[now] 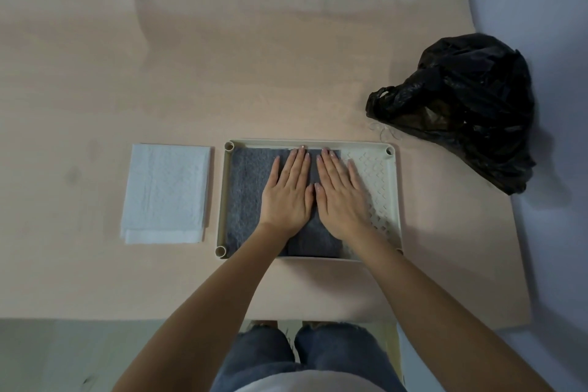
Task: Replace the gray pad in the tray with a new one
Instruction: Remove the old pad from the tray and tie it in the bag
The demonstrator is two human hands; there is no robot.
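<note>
Both hands are flat, palms down, fingers stretched out, so neither one is gripping anything. Left hand and right hand lie side by side, thumbs almost touching, pressed on the gray pad. That pad sits in the cream tray, covering the left and middle part, while the tray's patterned bottom shows bare on the right. Just left of the tray, a folded white pad lies on the pinkish counter. Off to the far right near the counter edge there's a crumpled black bag.
</note>
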